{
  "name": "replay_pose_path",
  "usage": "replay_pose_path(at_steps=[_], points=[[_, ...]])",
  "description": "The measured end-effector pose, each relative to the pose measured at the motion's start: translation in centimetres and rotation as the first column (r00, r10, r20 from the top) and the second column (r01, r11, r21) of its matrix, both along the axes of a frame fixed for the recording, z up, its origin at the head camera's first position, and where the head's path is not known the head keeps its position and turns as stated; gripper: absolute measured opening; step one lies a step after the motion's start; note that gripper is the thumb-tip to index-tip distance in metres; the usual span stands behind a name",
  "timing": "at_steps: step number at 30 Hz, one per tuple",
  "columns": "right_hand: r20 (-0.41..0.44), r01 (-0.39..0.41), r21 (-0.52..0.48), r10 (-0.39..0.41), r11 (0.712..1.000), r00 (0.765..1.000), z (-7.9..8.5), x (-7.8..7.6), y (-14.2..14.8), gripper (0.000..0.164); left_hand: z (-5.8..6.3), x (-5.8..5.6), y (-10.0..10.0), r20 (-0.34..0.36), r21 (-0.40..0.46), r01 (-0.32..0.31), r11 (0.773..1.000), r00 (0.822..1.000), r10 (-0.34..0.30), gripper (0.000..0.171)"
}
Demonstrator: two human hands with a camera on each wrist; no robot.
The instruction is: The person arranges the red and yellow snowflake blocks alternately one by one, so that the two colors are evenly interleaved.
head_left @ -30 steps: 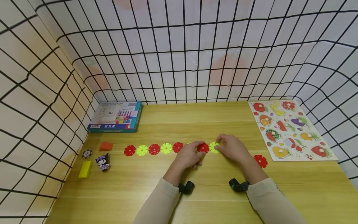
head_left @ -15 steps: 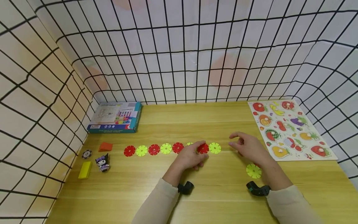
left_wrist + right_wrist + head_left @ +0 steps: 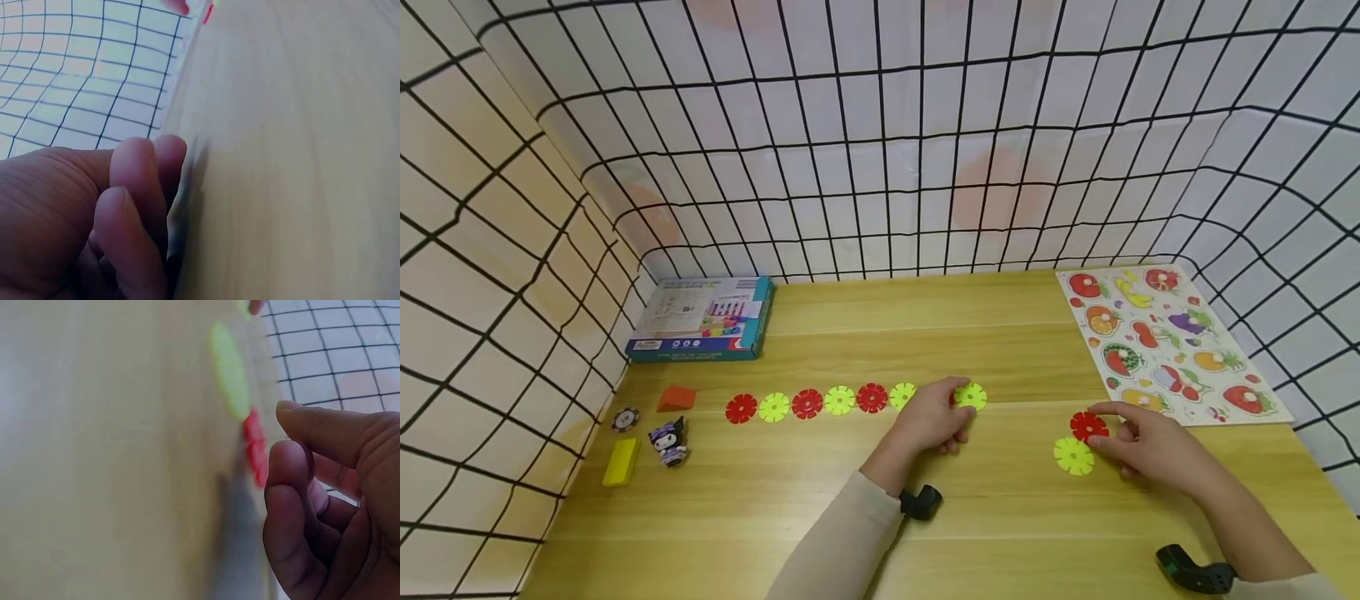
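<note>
Notched plastic snowflake discs form a row of alternating red and yellow-green across the table in the head view, from a red disc [image 3: 741, 408] at the left end to a yellow-green disc [image 3: 971, 396] at the right end. My left hand [image 3: 928, 417] lies over the row's right part, its index fingertip at that end disc's left edge. It covers the disc just before it. Farther right, my right hand [image 3: 1153, 446] has thumb and index finger spread at the right edge of a loose red disc [image 3: 1088, 427]. A loose yellow-green disc [image 3: 1074, 456] lies against it, nearer me.
A fruit picture board [image 3: 1172, 346] lies at the back right, a flat toy box [image 3: 700, 319] at the back left. Near the left edge are an orange block [image 3: 677, 397], a poker chip [image 3: 625, 419], a yellow block [image 3: 622, 462] and a small figurine [image 3: 669, 442]. Grid-patterned walls [image 3: 887, 150] enclose the table.
My right hand has left the row's right-end disc and moved right and nearer me, to the loose red disc. My left hand has shifted slightly right along the row.
</note>
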State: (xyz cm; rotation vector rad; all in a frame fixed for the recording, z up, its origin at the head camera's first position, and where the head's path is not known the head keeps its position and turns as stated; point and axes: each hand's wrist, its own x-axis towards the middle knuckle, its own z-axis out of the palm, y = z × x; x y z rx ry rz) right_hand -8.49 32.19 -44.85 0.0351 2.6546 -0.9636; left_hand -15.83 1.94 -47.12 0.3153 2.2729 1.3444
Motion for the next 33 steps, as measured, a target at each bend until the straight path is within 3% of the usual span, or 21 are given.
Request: replay_pose_path(at_steps=[7, 14, 28, 31, 33], points=[[0.067, 0.033, -0.018, -0.032, 0.999, 0.997, -1.0, 1.0, 0.4, 0.071, -0.3, -0.1, 0.2, -0.013, -0.018, -0.029, 0.999, 0.999, 0.029, 0.05], [0.063, 0.038, 0.01, -0.039, 0.999, 0.997, -1.5, 0.9, 0.1, 0.068, -0.6, -0.1, 0.2, -0.039, -0.027, -0.028, 0.999, 0.999, 0.027, 0.045], [0.071, 0.069, -0.065, -0.064, 0.996, 0.995, -1.8, 0.1, 0.5, 0.061, -0.7, -0.3, 0.4, -0.016, -0.003, -0.037, 0.999, 0.999, 0.037, 0.045], [0.042, 0.073, -0.064, -0.07, 0.995, 0.997, -1.9, 0.3, 0.5, 0.059, -0.8, -0.2, 0.5, -0.008, 0.008, -0.04, 0.999, 0.999, 0.04, 0.045], [-0.034, 0.06, -0.033, -0.061, 0.998, 0.998, -2.1, 0.4, 0.5, 0.054, -0.9, -0.2, 0.6, -0.005, 0.014, -0.043, 0.999, 0.999, 0.043, 0.045]])
